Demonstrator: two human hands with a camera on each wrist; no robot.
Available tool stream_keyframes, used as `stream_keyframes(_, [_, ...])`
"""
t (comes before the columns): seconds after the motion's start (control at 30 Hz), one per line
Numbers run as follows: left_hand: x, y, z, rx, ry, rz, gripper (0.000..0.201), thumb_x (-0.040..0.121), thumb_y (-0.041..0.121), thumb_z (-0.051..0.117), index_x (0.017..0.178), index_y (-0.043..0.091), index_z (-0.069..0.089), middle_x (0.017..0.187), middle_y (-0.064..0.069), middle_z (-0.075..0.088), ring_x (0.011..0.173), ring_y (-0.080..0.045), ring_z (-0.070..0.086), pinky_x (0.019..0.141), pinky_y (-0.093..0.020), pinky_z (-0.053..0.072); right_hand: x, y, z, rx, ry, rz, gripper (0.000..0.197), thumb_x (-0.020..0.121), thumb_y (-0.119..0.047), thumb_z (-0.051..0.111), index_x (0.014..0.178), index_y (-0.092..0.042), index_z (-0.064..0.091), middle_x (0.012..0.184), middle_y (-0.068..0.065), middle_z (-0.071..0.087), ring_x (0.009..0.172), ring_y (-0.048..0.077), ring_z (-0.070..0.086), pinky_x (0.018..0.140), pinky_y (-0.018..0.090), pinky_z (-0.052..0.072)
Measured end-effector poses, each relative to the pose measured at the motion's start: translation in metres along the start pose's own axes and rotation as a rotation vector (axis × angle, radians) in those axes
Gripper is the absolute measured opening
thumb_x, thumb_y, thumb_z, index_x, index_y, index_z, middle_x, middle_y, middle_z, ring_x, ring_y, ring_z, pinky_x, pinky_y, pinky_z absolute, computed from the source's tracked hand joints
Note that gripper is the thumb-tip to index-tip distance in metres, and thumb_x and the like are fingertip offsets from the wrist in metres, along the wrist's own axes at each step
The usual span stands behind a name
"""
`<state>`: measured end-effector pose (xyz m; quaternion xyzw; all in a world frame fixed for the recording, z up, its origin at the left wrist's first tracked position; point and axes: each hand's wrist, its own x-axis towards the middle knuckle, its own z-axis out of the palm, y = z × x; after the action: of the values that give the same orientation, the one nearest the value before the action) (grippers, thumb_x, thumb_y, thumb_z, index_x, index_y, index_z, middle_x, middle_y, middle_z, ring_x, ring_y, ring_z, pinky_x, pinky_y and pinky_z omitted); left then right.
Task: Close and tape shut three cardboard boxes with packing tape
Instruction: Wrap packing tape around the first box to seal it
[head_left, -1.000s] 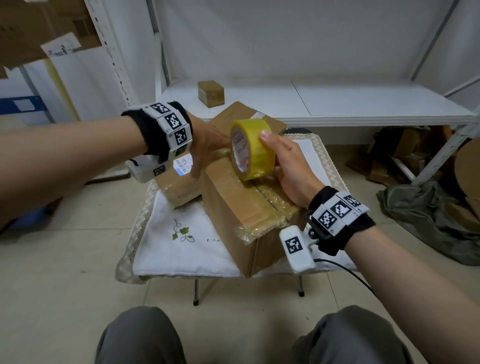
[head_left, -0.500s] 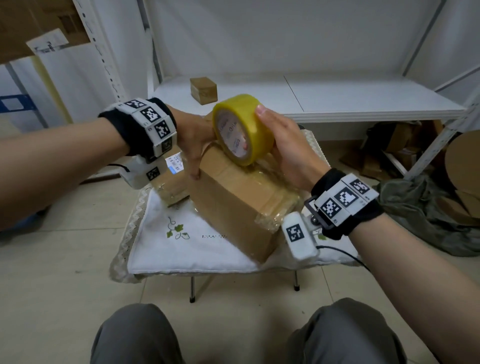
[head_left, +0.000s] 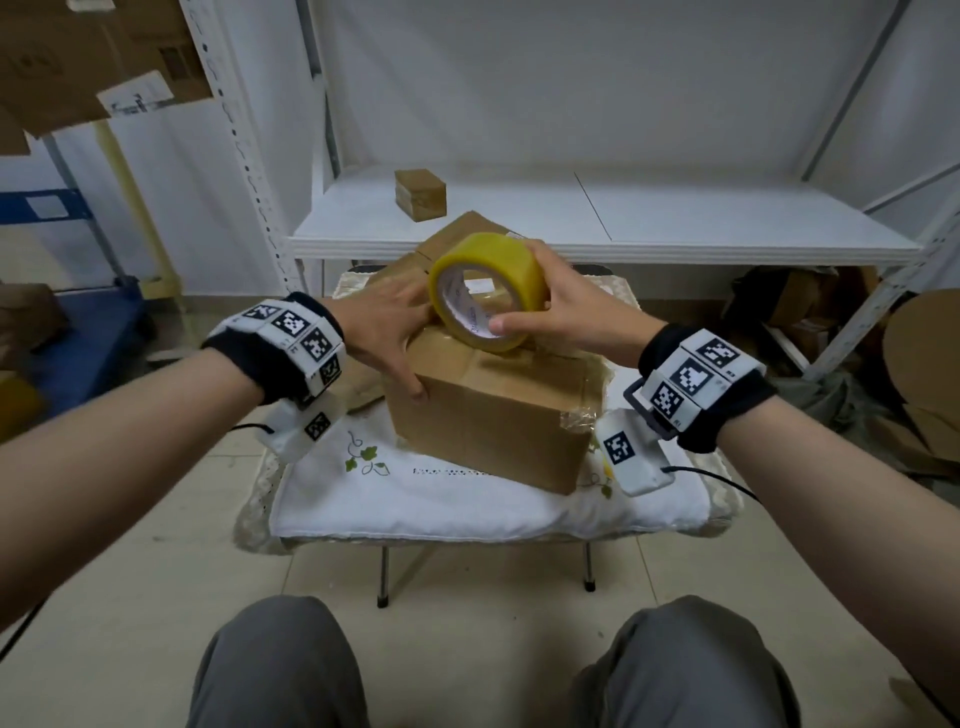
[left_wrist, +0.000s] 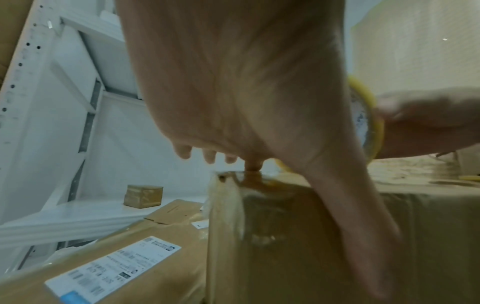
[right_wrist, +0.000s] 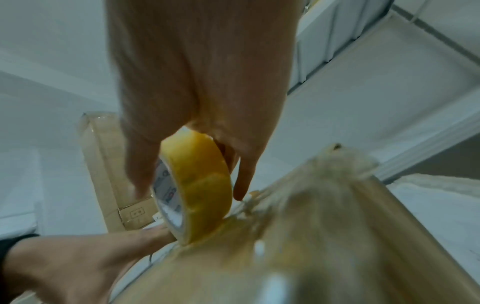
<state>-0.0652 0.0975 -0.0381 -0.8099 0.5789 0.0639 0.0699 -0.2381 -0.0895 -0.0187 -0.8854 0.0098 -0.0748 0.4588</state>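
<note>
A brown cardboard box (head_left: 483, 421) with clear tape on its top lies on the white cloth of a small table (head_left: 467, 509). My right hand (head_left: 550, 306) grips a yellow roll of packing tape (head_left: 493, 260), which stands on edge on the box top near its left end. In the right wrist view the tape roll (right_wrist: 200, 181) touches the box (right_wrist: 311, 236). My left hand (head_left: 400, 338) rests on the box's left top corner, thumb down the near face. In the left wrist view a fingertip of my left hand (left_wrist: 233, 92) presses the box's top edge (left_wrist: 298, 246).
A flatter box with a white label (left_wrist: 116, 263) lies behind and left of the taped one. A small taped box (head_left: 421, 193) stands on the white shelf (head_left: 675, 218) beyond. Cardboard scraps and a bag (head_left: 831, 322) clutter the floor on the right. My knees are below the table.
The box has turned so its long side faces me. My right hand has carried the tape roll to the top's left end. My left hand has shifted to the near left corner.
</note>
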Motion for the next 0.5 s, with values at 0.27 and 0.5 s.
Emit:
stream_keyframes(0.27, [0.007,0.008,0.02,-0.036,0.018,-0.043,0.132,0.062,0.085,0.065,0.159,0.021,0.003,0.166,0.0,-0.002,0.153,-0.021,0.0,0.124,-0.053,0.001,0.003,0.021,0.007,0.025,0.186,-0.075,0.06,0.091,-0.006,0.069,0.141,-0.021,0.041,0.124,-0.003,0.053,0.104,0.006,0.057,0.083,0.018,0.052])
stream_keyframes(0.5, [0.006,0.009,0.02,0.004,-0.032,-0.082,0.139,0.063,0.086,0.062,0.157,0.017,-0.013,0.166,-0.001,-0.017,0.153,-0.018,-0.01,0.124,-0.051,-0.003,0.001,0.021,-0.005,-0.062,0.279,-0.074,0.057,0.093,-0.01,0.065,0.143,-0.028,0.044,0.116,-0.014,0.052,0.1,0.0,0.054,0.085,0.021,0.045])
